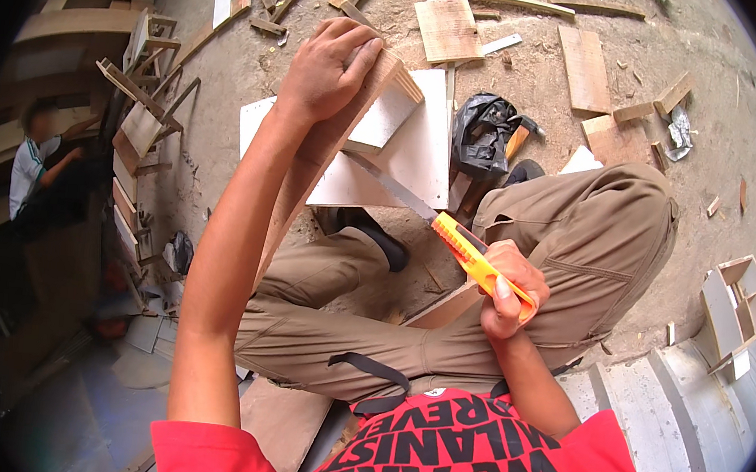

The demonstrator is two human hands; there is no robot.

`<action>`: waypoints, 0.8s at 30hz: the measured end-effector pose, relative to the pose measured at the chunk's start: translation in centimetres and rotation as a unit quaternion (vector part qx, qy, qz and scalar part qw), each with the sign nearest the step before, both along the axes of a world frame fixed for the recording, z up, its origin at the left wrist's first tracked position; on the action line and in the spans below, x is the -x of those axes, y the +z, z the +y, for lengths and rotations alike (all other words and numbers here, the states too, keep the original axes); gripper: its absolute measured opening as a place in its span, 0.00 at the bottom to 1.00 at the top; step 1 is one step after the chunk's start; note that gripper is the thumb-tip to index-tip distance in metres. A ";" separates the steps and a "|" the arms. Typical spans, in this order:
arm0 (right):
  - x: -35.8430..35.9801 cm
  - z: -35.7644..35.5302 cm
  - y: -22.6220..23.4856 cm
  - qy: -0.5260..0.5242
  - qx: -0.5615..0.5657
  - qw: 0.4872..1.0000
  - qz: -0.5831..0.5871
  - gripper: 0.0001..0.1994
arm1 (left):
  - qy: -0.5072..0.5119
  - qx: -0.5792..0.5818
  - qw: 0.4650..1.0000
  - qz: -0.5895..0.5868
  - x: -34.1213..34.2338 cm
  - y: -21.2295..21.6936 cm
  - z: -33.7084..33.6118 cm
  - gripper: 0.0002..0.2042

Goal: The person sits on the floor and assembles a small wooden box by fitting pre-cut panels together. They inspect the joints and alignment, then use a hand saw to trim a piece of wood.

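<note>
My left hand (334, 69) is closed over the far end of a long wooden board (309, 163), which slants from there back toward my lap. In my right hand (513, 293) is a hand saw (467, 248) with an orange-yellow handle. Its narrow blade points away to the left, and the tip reaches the board's right edge. I cannot tell whether the teeth are in the wood. Beneath the board's far part sits a pale block (386, 120) with layered edges, on a flat white panel (425, 164).
A black plastic bag (484, 133) stands right of the panel, by a wooden-handled tool (517, 142). Wood offcuts (450, 31) lie scattered beyond. Wooden frames (140, 134) are piled at left, near another person (33, 170). A small compartmented box (736, 299) stands at right.
</note>
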State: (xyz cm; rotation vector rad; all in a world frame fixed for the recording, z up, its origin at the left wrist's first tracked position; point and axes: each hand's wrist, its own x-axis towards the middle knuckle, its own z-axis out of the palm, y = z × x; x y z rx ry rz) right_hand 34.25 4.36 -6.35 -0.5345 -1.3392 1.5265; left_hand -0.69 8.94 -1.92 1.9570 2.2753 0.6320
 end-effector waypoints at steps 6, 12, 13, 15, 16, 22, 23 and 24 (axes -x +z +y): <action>-0.9 -0.3 0.4 -0.017 0.005 1.000 0.002 0.07 | 0.001 0.003 1.000 0.017 -0.2 0.0 -0.2 0.14; -0.7 -0.1 0.8 -0.007 -0.053 0.998 -0.025 0.10 | 0.018 0.007 1.000 0.014 -0.1 0.2 -0.2 0.15; -1.3 -0.3 0.9 -0.012 -0.056 0.998 -0.026 0.10 | 0.018 0.007 1.000 0.014 -0.2 0.3 -0.2 0.16; -1.6 -0.2 1.0 -0.020 -0.051 0.998 -0.023 0.11 | 0.013 -0.001 0.999 0.031 -0.2 0.1 -0.2 0.16; -1.5 -0.2 1.0 -0.024 -0.044 0.999 -0.019 0.11 | 0.016 -0.001 0.999 0.028 0.1 0.1 -0.2 0.16; -2.2 -0.3 0.8 -0.029 -0.030 0.999 -0.010 0.07 | -0.008 -0.001 1.000 0.015 0.2 0.1 -0.1 0.16; -2.6 -0.5 0.8 -0.032 -0.027 0.999 -0.009 0.07 | -0.004 0.001 1.000 0.015 0.2 0.0 -0.4 0.16; -2.8 -0.5 0.8 -0.041 -0.025 0.999 -0.009 0.07 | -0.006 0.001 1.000 0.016 0.3 -0.2 -0.3 0.16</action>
